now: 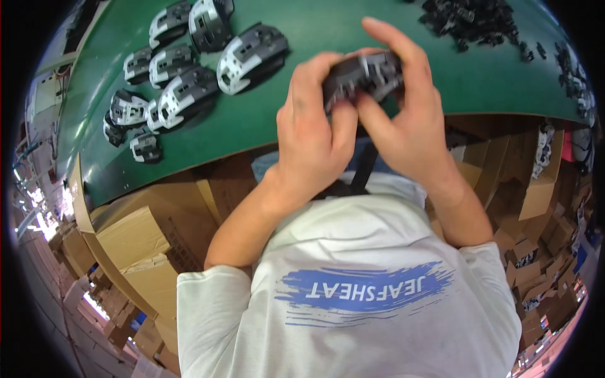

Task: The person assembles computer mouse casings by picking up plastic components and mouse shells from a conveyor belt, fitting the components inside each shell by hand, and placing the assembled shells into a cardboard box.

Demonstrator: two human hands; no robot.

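Observation:
With both hands I hold a dark plastic part (372, 72) with grey areas and openings in its face, above the near edge of the table. My left hand (310, 129) wraps round its left side, the thumb pressed to its lower edge. My right hand (413, 120) grips the other side, its thumb also at the lower edge and one finger raised above the part. The fingers behind the part are hidden. To the left on the table lie several curved black-and-silver plastic shells; the nearest to my left hand is a large shell (253, 58).
A green table (252, 120) spans the far side. At its far right is a heap of small black parts (469, 22), with more small parts (572, 79) along the right edge. Open cardboard boxes (135, 236) stand below the table on the left, and others (498, 170) on the right.

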